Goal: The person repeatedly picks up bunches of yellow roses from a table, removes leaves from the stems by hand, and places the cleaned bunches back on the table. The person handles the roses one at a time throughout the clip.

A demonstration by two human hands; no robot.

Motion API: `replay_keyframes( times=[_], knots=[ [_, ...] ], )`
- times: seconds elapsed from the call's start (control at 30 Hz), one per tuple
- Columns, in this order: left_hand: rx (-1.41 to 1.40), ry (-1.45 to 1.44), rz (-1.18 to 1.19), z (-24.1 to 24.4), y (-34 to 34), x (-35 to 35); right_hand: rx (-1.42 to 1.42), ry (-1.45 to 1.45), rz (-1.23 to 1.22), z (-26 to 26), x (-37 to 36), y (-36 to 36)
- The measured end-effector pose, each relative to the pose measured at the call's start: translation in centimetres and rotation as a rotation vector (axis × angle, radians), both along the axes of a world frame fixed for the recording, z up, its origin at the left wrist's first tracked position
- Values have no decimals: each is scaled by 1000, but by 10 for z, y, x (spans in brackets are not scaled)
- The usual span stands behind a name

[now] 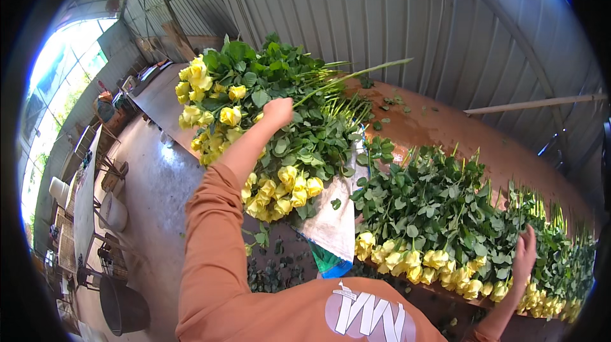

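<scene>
My left hand (278,113) is closed in a fist over the large heap of yellow roses (281,194) on the left. A long green rose stem (353,75) runs out from the fist towards the upper right. My right hand (525,251) is at the row of yellow roses (444,261) on the right, fingers extended beside the leaves, with nothing visible in it. In both groups the blooms face the left or near side and the stems point away. A whitish woven sheet (334,203) with a green and blue edge hangs between them.
The brown tabletop (429,117) carries loose leaves and wet patches, with a corrugated metal wall (382,17) behind. More leaves litter the floor below. Far left are a dark bucket (124,306), a white tub (113,212) and a long narrow table (88,199).
</scene>
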State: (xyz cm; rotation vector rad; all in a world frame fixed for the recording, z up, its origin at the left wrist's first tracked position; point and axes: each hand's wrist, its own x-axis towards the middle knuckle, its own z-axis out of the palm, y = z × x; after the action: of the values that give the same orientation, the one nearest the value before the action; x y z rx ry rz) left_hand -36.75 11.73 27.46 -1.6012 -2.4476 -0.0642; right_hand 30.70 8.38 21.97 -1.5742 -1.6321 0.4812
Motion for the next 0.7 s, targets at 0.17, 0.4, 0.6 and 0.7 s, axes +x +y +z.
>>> replay_keyframes(
  times=[0.17, 0.4, 0.6, 0.7],
  knots=[
    [-143, -342, -334, 17, -15, 102, -147, 244, 598, 7, -190, -10],
    [-403, -995, -329, -62, -7, 188, -973, 1330, 906, -95, -352, -66],
    [-195, -9, -75, -75, -28, 129, -1324, 1409, 437, -127, -341, -54],
    [-469, -129, 264, -94, -62, 82, -1299, 1406, 380, -140, -336, -65]
  ],
)
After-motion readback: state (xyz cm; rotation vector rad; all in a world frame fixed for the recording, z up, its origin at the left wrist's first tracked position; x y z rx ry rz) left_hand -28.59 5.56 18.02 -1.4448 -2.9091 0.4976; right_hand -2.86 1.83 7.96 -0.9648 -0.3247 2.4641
